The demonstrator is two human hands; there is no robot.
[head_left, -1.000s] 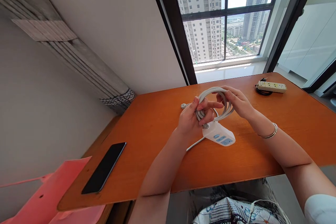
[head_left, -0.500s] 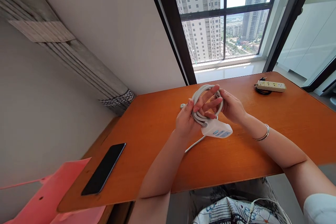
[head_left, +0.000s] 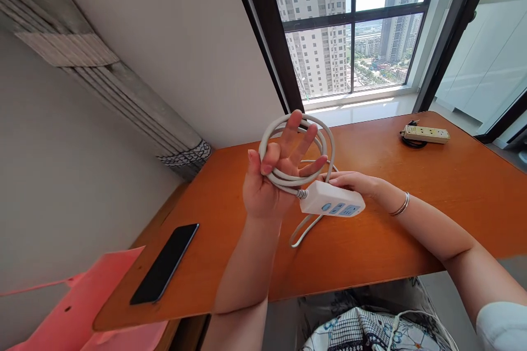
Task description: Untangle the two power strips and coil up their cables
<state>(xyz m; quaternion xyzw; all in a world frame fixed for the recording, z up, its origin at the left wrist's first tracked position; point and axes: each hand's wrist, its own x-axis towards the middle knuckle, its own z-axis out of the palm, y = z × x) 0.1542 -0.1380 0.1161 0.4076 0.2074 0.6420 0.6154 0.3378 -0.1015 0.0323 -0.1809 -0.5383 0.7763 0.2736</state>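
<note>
- Two hands were over the orange table (head_left: 411, 219), both busy with one white power strip (head_left: 332, 204) and its grey-white cable (head_left: 288, 178).
- My left hand (head_left: 269, 184) was raised above the table, palm toward me, fingers spread wide and pointing up.
- The coiled cable hung looped around that hand: the top of the loop ran behind my fingertips, the bottom lay across the palm near the base of the thumb. The thumb was bent over the strands at the left of the coil; the other fingers were not closed on anything.
- The power strip sat just right of and below my left palm, its cable end touching the coil. It was tilted slightly, blue socket faces toward me; whether it touched the table I could not tell.
- My right hand (head_left: 349, 181) lay behind the strip, fingers extended flat along its far edge and touching it. How tightly it gripped was hidden by the strip's body.
- One loose bend of cable drooped below the strip onto the table.
- Well apart: a black phone (head_left: 164, 263) near the table's left edge, and a second, beige power strip (head_left: 426, 134) at the far right corner on a black cord.
</note>
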